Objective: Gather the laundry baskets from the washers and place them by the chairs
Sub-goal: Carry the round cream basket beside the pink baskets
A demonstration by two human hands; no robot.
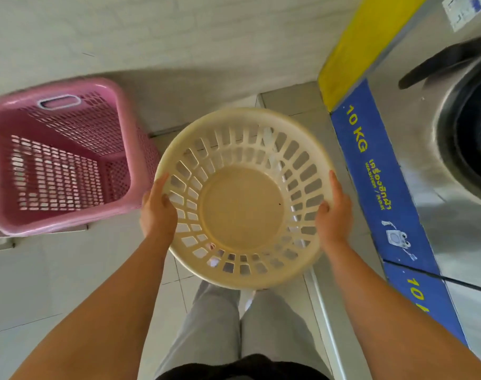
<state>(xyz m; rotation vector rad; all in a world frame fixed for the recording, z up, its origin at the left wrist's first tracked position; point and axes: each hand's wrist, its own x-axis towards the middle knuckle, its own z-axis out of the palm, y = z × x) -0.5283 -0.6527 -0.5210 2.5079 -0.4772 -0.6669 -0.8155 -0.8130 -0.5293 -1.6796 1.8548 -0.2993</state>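
A round cream basket [243, 198] is held off the floor [69, 283] in front of the body, beside the washer [439, 160]. It is gripped at opposite sides of its rim: the left hand [157, 212] is clenched on the left edge, the right hand [333, 212] on the right. A pink basket [66, 157] sits just to the left, nearer the left hand. No chairs are in view.

Bright, even light; motion blur and wide-angle bending at edges.
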